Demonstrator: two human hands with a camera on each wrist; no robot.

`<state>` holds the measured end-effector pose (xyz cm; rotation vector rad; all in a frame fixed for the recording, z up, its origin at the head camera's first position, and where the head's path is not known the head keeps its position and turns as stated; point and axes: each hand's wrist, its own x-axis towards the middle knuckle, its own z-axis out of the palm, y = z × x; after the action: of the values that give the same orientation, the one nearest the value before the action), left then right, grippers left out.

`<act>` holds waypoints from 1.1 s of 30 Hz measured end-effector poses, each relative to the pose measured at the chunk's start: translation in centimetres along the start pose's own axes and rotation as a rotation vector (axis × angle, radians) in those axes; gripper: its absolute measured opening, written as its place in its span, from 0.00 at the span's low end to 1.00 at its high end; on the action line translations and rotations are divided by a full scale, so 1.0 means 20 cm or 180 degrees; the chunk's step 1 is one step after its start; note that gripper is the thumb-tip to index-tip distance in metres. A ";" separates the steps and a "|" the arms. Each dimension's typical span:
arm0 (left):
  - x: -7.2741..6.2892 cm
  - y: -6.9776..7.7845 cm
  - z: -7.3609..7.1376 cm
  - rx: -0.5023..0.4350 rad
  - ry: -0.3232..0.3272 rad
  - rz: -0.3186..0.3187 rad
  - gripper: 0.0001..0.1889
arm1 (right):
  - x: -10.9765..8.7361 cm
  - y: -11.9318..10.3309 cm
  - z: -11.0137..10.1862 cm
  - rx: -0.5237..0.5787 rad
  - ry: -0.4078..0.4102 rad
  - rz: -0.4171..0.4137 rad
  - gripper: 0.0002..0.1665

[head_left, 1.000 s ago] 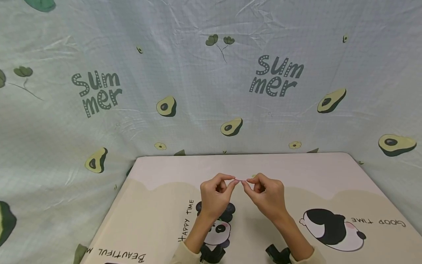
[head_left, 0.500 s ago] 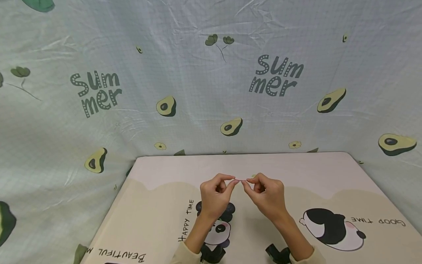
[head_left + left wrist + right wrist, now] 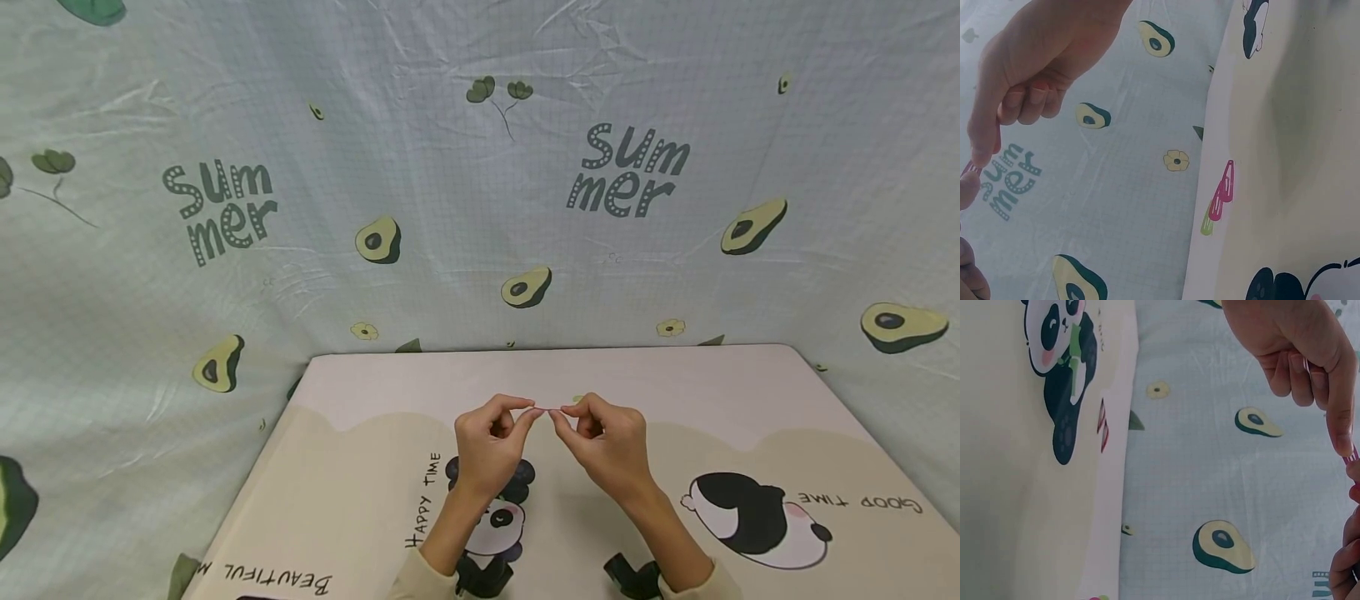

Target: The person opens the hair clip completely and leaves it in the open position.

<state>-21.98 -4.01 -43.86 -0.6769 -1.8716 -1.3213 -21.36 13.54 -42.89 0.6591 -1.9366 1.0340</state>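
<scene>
Head view: above the table (image 3: 352, 500), toward its far edge and roughly midway between the 2 far corners, a slim pink hair clip (image 3: 547, 409) bridges the fingertips of 2 hands. The left hand (image 3: 491, 442) pinches 1 end between thumb and index finger; the right hand (image 3: 611, 442) pinches the other end the same way. The table's smooth covering joins a pale pink band along the far edge to cream in a scalloped line, with a rounded panda print (image 3: 497, 529) and a dog print (image 3: 757, 522) toward the right edge. Beyond the far edge hangs a wrinkled, lightly glossy sheet (image 3: 450, 167), finely gridded and printed with avocados. Soft cream sleeves (image 3: 423, 579) meet angular black mounts (image 3: 483, 577) at the wrists.

Left wrist view: the clip's pink tip shows between pinching fingers. 2 pink teardrop clips (image 3: 1227, 181) with cut-out centres and 1 green clip (image 3: 1207, 224) lie close together near the table's far edge.

Right wrist view: pink prongs show at the pinch. 2 narrow, red-rimmed clips (image 3: 1102, 425) lie near that edge, beside the panda's foot.
</scene>
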 end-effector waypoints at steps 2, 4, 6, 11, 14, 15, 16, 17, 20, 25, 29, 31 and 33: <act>0.00 0.00 0.00 0.0009 0.0002 -0.0001 0.06 | 0.00 0.00 0.00 0.0000 0.0003 -0.0005 0.14; 0.00 0.00 0.00 0.0019 0.0005 -0.0003 0.06 | 0.00 0.00 0.00 0.0003 0.0004 -0.0011 0.14; 0.00 0.00 0.00 0.0023 0.0010 0.0004 0.06 | 0.00 0.00 0.00 0.0006 0.0007 -0.0019 0.14; 0.00 0.00 0.00 0.0024 0.0015 0.0033 0.06 | 0.00 0.00 0.00 0.0020 0.0007 -0.0032 0.14; 0.00 0.00 0.00 0.0034 0.0020 0.0039 0.06 | 0.00 0.00 0.00 0.0023 0.0010 -0.0034 0.14; 0.00 0.00 0.00 0.0036 0.0022 0.0037 0.06 | 0.00 0.00 0.00 0.0025 0.0010 -0.0034 0.14; 0.00 0.00 0.00 0.0033 0.0026 0.0035 0.06 | 0.00 0.00 0.00 0.0026 0.0013 -0.0033 0.14; 0.00 0.00 0.01 0.0026 0.0033 0.0032 0.06 | 0.00 0.00 0.00 0.0032 0.0014 -0.0035 0.14; 0.00 0.00 0.01 -0.0003 0.0055 0.0029 0.05 | 0.00 0.00 0.00 0.0049 0.0010 -0.0066 0.14; 0.00 0.00 0.01 -0.0026 0.0066 0.0031 0.05 | 0.00 0.00 0.01 0.0066 0.0005 -0.0122 0.15; 0.00 0.00 0.01 -0.0040 0.0047 0.0022 0.05 | 0.00 0.00 0.01 0.0080 0.0021 -0.0126 0.15; 0.00 0.00 0.01 -0.0049 0.0042 0.0020 0.05 | 0.00 0.00 0.01 0.0084 0.0029 -0.0119 0.15; 0.01 0.00 0.01 -0.0055 0.0041 0.0025 0.05 | 0.00 0.00 0.01 0.0076 0.0037 -0.0112 0.15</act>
<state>-22.05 -3.82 -43.79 -0.6823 -1.8474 -1.3353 -21.52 13.46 -42.90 0.6965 -1.8989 1.0384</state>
